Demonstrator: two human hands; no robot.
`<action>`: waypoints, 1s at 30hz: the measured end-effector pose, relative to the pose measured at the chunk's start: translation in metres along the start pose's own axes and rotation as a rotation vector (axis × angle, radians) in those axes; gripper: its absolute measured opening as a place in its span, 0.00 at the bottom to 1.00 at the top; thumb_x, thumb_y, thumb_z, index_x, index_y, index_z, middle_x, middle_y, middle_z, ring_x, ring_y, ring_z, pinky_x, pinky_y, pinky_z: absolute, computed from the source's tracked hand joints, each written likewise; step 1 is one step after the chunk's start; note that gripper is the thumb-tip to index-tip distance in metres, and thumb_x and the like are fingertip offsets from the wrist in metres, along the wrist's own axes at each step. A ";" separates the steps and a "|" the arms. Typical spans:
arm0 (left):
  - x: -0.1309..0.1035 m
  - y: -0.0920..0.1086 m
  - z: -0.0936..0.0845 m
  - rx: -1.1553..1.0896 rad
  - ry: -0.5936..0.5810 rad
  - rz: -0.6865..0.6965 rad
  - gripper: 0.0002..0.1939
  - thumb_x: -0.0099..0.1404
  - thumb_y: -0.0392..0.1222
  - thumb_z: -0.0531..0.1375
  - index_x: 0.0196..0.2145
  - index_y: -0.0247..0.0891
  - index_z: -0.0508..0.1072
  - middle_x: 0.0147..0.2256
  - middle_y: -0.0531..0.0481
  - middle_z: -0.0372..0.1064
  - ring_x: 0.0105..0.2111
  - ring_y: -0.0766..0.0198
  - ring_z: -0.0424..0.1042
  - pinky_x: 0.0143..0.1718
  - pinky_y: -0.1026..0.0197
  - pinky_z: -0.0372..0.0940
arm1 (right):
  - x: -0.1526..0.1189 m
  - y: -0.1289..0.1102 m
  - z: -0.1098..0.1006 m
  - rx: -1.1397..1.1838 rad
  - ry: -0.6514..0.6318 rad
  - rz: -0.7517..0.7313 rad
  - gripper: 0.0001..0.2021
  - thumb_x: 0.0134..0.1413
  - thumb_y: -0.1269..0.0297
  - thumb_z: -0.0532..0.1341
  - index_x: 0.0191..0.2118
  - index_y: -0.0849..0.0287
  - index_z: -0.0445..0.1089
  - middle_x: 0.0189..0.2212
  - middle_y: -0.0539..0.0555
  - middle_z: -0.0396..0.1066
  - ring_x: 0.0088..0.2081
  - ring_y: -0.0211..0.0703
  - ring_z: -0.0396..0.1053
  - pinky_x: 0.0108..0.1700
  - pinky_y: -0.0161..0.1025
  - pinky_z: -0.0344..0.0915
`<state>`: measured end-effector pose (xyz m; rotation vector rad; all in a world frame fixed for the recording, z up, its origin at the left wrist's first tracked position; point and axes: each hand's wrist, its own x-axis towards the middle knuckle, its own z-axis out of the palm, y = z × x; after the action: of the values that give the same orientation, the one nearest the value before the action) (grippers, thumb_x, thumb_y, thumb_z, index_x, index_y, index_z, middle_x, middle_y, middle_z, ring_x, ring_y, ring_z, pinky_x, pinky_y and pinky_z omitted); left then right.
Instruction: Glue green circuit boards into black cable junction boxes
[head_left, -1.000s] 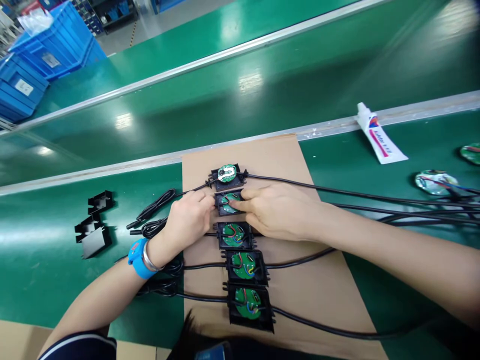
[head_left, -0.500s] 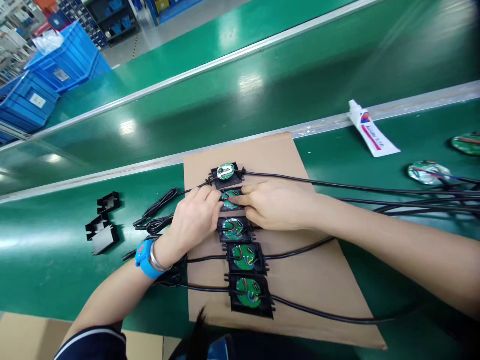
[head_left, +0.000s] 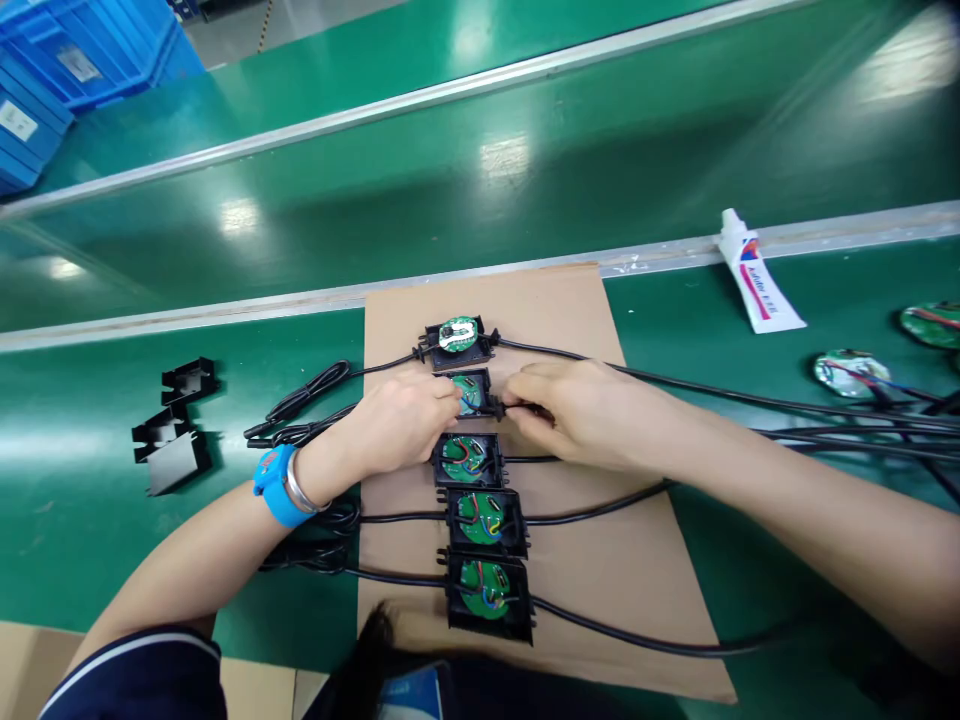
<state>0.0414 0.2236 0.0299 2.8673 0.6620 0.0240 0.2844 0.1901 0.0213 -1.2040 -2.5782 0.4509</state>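
Observation:
Black plastic boxes with round green circuit boards stand in a column on a cardboard sheet (head_left: 600, 560). At the second box from the top (head_left: 487, 385), my left hand (head_left: 405, 415) is closed on the left side, its fingertips over the rim; they partly hide the circuit board (head_left: 468, 394). My right hand (head_left: 577, 410) pinches the black cable (head_left: 511, 408) close to where it meets that box's right wall. In the top box (head_left: 459, 358), a circuit board with a white patch (head_left: 457, 334) sits raised and tilted. Lower down, boards with coloured wires lie inside their boxes.
A white glue tube (head_left: 761, 280) lies at right by the metal rail. Loose circuit boards (head_left: 851, 373) and cables are at far right. Empty black housings (head_left: 178, 462) and coiled cables (head_left: 309, 392) lie left. Blue crates (head_left: 97, 50) stand at back left.
My right hand has moved from pressing on the second box's circuit board to the cable at its right side. My left hand stays at the box's left side. The view has shifted slightly.

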 end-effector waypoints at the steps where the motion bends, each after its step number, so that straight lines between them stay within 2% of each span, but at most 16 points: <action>1: 0.000 0.000 0.001 0.001 0.006 0.002 0.11 0.71 0.35 0.54 0.40 0.34 0.78 0.42 0.43 0.77 0.40 0.58 0.75 0.46 0.54 0.70 | -0.001 0.000 0.001 -0.045 0.006 -0.021 0.08 0.60 0.69 0.53 0.35 0.59 0.69 0.32 0.55 0.75 0.34 0.45 0.71 0.38 0.42 0.65; 3: -0.001 0.001 0.004 0.017 0.023 0.006 0.12 0.70 0.33 0.54 0.41 0.34 0.78 0.41 0.42 0.77 0.39 0.58 0.76 0.45 0.54 0.71 | -0.002 -0.001 0.006 -0.121 0.048 -0.055 0.09 0.62 0.70 0.52 0.35 0.59 0.69 0.32 0.56 0.74 0.33 0.45 0.71 0.36 0.41 0.65; 5: -0.002 0.003 0.007 0.050 0.037 0.018 0.12 0.70 0.32 0.54 0.42 0.33 0.77 0.41 0.42 0.77 0.38 0.58 0.76 0.44 0.55 0.71 | -0.002 -0.001 0.014 -0.133 0.160 -0.066 0.09 0.64 0.70 0.51 0.34 0.59 0.67 0.30 0.55 0.72 0.31 0.44 0.69 0.33 0.40 0.64; 8: -0.004 0.007 0.010 0.126 0.063 0.032 0.12 0.71 0.33 0.53 0.45 0.34 0.76 0.44 0.43 0.77 0.39 0.58 0.76 0.41 0.55 0.71 | -0.002 0.000 0.030 -0.022 0.356 -0.032 0.10 0.67 0.68 0.51 0.32 0.57 0.62 0.27 0.53 0.67 0.27 0.40 0.65 0.30 0.37 0.62; 10: -0.004 0.009 0.009 0.154 0.074 0.010 0.13 0.72 0.33 0.51 0.46 0.35 0.74 0.42 0.45 0.76 0.38 0.58 0.76 0.39 0.57 0.70 | -0.002 0.001 0.037 0.047 0.407 -0.002 0.11 0.67 0.68 0.51 0.31 0.56 0.59 0.25 0.51 0.64 0.26 0.39 0.62 0.29 0.37 0.60; 14: -0.002 0.013 0.006 0.169 0.076 -0.046 0.13 0.71 0.32 0.50 0.48 0.35 0.71 0.34 0.49 0.75 0.34 0.59 0.75 0.34 0.58 0.68 | -0.001 0.004 0.037 0.040 0.342 -0.013 0.11 0.65 0.70 0.51 0.29 0.55 0.55 0.24 0.50 0.62 0.26 0.39 0.61 0.29 0.37 0.58; 20: 0.001 0.017 0.007 0.221 0.078 -0.032 0.18 0.71 0.32 0.51 0.56 0.36 0.67 0.38 0.48 0.74 0.34 0.59 0.74 0.33 0.58 0.67 | 0.001 0.007 0.030 -0.070 0.237 -0.039 0.10 0.63 0.71 0.51 0.29 0.57 0.58 0.26 0.51 0.63 0.27 0.39 0.59 0.29 0.37 0.57; 24: 0.000 0.020 0.010 0.244 0.084 -0.043 0.20 0.71 0.32 0.50 0.59 0.37 0.66 0.38 0.48 0.73 0.34 0.59 0.74 0.30 0.57 0.65 | -0.001 0.010 0.034 -0.198 0.242 -0.076 0.11 0.63 0.71 0.51 0.28 0.58 0.60 0.26 0.52 0.64 0.27 0.40 0.59 0.28 0.38 0.55; 27: 0.000 0.022 0.008 0.223 0.089 -0.030 0.18 0.71 0.31 0.50 0.55 0.36 0.69 0.37 0.48 0.72 0.33 0.59 0.74 0.30 0.57 0.65 | -0.002 0.006 0.035 -0.305 0.274 -0.127 0.12 0.63 0.73 0.52 0.27 0.58 0.62 0.26 0.53 0.64 0.29 0.41 0.59 0.29 0.40 0.52; 30: 0.004 0.025 0.003 0.205 0.083 -0.035 0.13 0.69 0.31 0.51 0.44 0.36 0.73 0.34 0.48 0.70 0.33 0.59 0.72 0.31 0.56 0.64 | 0.001 0.001 0.031 -0.382 0.206 -0.172 0.11 0.63 0.76 0.52 0.30 0.59 0.66 0.27 0.54 0.65 0.30 0.42 0.58 0.29 0.41 0.50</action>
<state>0.0562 0.2034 0.0317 3.0643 0.7715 0.0748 0.2729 0.1864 -0.0076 -1.0556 -2.6252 -0.2018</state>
